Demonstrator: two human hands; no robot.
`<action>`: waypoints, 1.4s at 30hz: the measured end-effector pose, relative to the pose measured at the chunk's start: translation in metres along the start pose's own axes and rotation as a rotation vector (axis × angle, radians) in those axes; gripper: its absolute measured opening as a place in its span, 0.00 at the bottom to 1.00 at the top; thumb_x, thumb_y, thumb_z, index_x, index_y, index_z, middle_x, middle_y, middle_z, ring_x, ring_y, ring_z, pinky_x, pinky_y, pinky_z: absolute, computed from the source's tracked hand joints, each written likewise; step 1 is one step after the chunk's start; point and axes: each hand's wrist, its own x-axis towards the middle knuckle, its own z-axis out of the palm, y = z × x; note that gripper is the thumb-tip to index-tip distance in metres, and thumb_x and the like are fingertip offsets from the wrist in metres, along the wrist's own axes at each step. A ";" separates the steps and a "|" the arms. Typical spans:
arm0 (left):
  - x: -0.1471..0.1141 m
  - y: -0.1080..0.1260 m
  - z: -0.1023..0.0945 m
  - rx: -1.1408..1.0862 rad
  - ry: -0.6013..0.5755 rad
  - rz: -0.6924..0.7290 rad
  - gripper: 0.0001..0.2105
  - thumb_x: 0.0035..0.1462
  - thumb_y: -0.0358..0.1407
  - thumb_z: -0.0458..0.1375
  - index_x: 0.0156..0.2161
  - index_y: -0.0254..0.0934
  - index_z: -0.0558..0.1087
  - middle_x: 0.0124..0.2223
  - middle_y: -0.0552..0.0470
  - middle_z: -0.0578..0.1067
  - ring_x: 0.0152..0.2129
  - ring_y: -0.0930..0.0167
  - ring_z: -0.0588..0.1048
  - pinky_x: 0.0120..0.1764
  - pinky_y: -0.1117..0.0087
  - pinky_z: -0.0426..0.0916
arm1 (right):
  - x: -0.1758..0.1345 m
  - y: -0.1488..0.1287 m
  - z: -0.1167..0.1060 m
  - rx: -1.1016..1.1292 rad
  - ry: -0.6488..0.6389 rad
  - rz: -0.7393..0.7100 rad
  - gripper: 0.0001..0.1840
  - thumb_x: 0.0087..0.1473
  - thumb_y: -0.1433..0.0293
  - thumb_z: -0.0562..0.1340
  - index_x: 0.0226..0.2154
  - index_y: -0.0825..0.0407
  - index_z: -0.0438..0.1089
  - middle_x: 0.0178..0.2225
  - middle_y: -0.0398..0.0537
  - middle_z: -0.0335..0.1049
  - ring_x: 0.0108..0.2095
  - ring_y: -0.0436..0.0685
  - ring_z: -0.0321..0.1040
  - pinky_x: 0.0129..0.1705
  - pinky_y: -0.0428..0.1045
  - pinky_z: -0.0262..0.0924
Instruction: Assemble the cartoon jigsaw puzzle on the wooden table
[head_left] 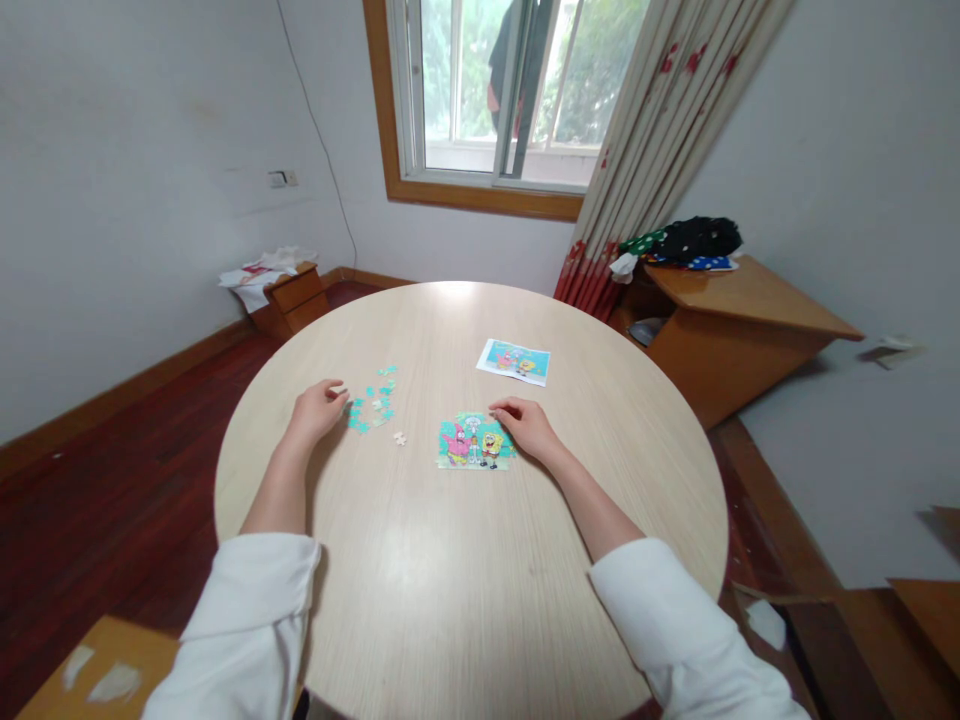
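Observation:
A partly assembled jigsaw puzzle [463, 452] with a pink starfish and a yellow sponge character lies on the round table [442, 580]. My right hand [527, 425] is at its upper right edge, thumb and fingertips pinched together on what looks like a small puzzle piece, mostly hidden. To the left, several loose turquoise puzzle pieces [384, 404] are scattered in a loose ring. My left hand [320, 407] rests beside them, fingers slightly bent and apart from the thumb, holding nothing visible. One pale puzzle piece [400, 438] sits alone between the pile and the puzzle.
Behind the puzzle lies a printed reference picture [514, 362]. A wooden cabinet [739, 330] with clothes [697, 240] on it stands at the right, by the curtain [652, 130]. A small drawer unit [294, 297] is at the left wall. Someone's dark figure [514, 70] shows at the window.

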 end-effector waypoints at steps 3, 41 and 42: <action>-0.002 0.007 0.011 0.046 -0.039 0.080 0.20 0.54 0.38 0.51 0.51 0.32 0.70 0.43 0.42 0.76 0.40 0.64 0.74 0.45 0.67 0.65 | 0.000 0.000 0.000 -0.016 -0.004 -0.006 0.10 0.48 0.68 0.58 0.30 0.54 0.74 0.32 0.49 0.75 0.32 0.54 0.69 0.39 0.50 0.62; -0.036 0.056 0.038 0.014 -0.248 0.552 0.10 0.54 0.37 0.53 0.33 0.35 0.75 0.33 0.47 0.77 0.30 0.68 0.72 0.38 0.67 0.64 | -0.001 -0.004 0.000 -0.061 -0.008 -0.016 0.10 0.48 0.71 0.58 0.30 0.53 0.74 0.32 0.49 0.75 0.33 0.54 0.70 0.40 0.50 0.62; -0.036 0.055 0.038 0.030 -0.219 0.550 0.10 0.53 0.37 0.54 0.34 0.35 0.75 0.34 0.47 0.77 0.32 0.68 0.72 0.40 0.66 0.63 | -0.001 -0.004 0.000 -0.060 -0.009 -0.016 0.10 0.48 0.71 0.58 0.30 0.54 0.74 0.32 0.49 0.75 0.33 0.54 0.70 0.40 0.50 0.62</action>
